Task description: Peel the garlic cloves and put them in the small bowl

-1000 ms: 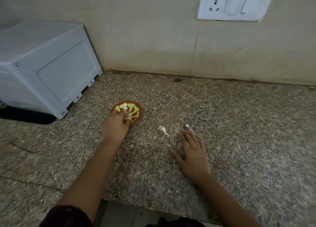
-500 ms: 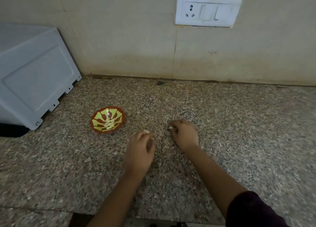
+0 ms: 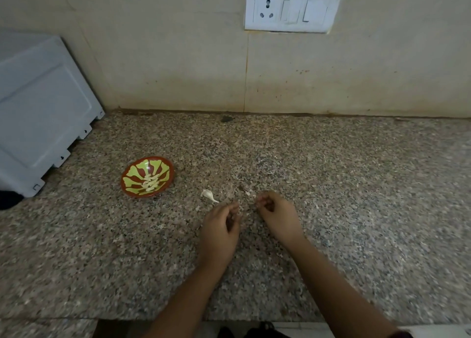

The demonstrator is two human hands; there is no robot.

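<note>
A beige tiled wall (image 3: 178, 57) stands well beyond both hands, and the speckled granite countertop (image 3: 356, 184) runs from its foot back under the forearms. Far out to the left of the left hand (image 3: 219, 228) sits a pale grey appliance casing (image 3: 38, 108) (only its side and one corner are in view). High on the wall, above and a little to the right of the right hand (image 3: 279, 216), is a white switch plate (image 3: 293, 9) with a socket and two switches.

The two hands hover low over the granite, close together but apart, knuckles up and fingers curled inward. The left hand's thumb and fingertips are drawn together at its far end. The right hand's fingers fold under toward the palm. Both are blurred, and I cannot tell whether either one pinches a clove or a bit of skin.

The small bowl (image 3: 135, 174), red with a yellow-green pattern, stands well to the left of the left hand and farther from the person. A pile of peeled garlic cloves (image 3: 150, 182) lies in its middle. One unpeeled garlic clove (image 3: 207, 194), its pointed tail toward the hand, lies on the granite just beyond the left hand's knuckles, between that hand and the bowl. A few pale peel scraps (image 3: 246, 191) lie just ahead of the gap between the two hands, near the right hand's fingertips.
</note>
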